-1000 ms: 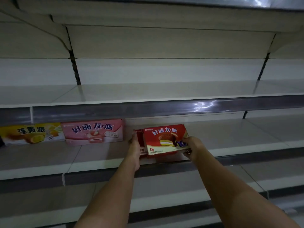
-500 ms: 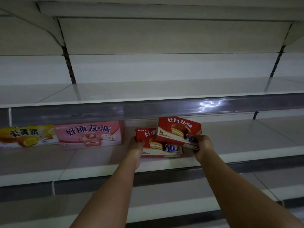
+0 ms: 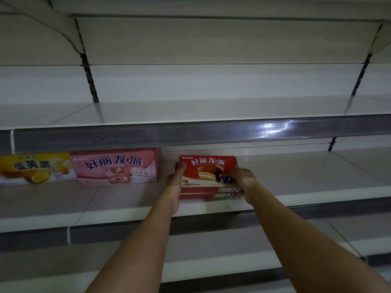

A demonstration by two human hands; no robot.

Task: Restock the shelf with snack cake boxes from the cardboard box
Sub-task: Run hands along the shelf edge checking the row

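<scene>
Two red boxes (image 3: 208,169) sit stacked on the middle shelf (image 3: 131,199), front faces tilted up toward the camera, the top one showing a chocolate cake picture and the lower one visible only as a red and cream edge beneath it. The stack stands apart from a pink box (image 3: 115,167) to its left, with bare shelf between them. Left of the pink box, touching it, is a yellow box (image 3: 35,170), cut off by the frame edge.

The left hand (image 3: 176,182) rests against the stack's left end, its fingers (image 3: 182,166) straight and released, one fingertip lying on the top box's upper left corner. The right hand (image 3: 243,180) is at the stack's right end, its fingers (image 3: 234,173) curled over the lower right corner of the top box and grasping it. Both bare forearms reach in from the lower edge.

The shelf above (image 3: 190,108) has a grey front strip with a glare spot on it. Another shelf shows below.
</scene>
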